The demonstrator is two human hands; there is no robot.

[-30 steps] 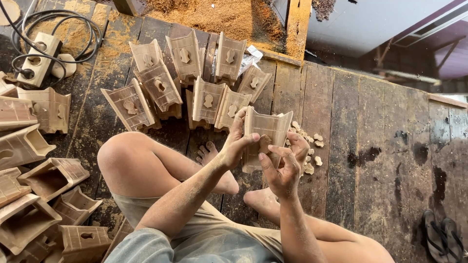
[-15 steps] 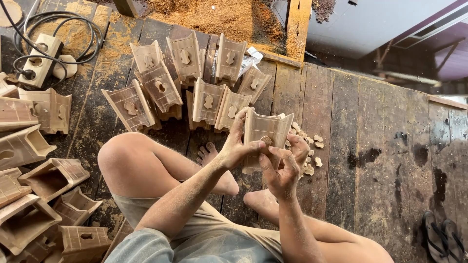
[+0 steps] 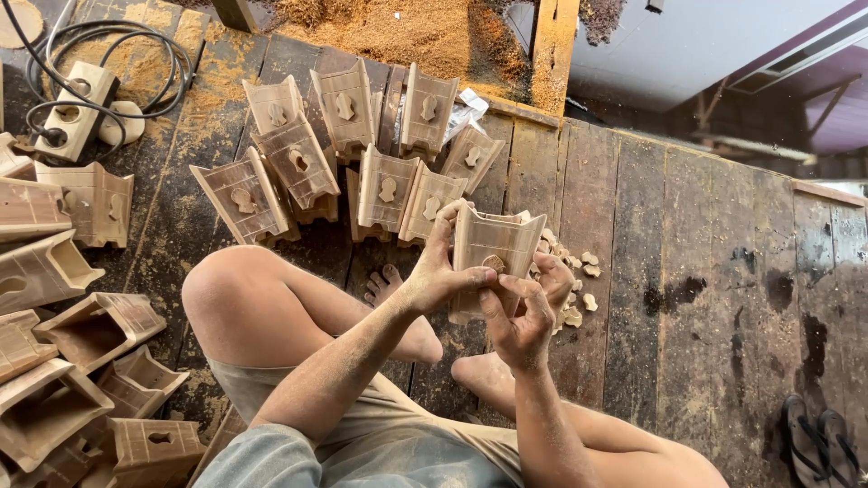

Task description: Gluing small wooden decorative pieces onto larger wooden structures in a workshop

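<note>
Pale wooden box (image 3: 493, 244) upright, insert (image 3: 494, 263) in cutout

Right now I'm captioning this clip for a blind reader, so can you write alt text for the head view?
Both hands, left hand and right hand, hold a pale tapered wooden box piece above crossed bare legs, thumbs at a small wooden insert. Matching boxes with inserts stand behind on the sawdust-strewn dark plank floor.

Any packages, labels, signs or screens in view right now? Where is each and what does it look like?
Clear plastic bag: crumpled, whitish and see-through, wedged among the wooden boxes at the far edge of the plank floor.
No labels, signs or screens show; the box held in the left hand and right hand is bare wood.
</note>
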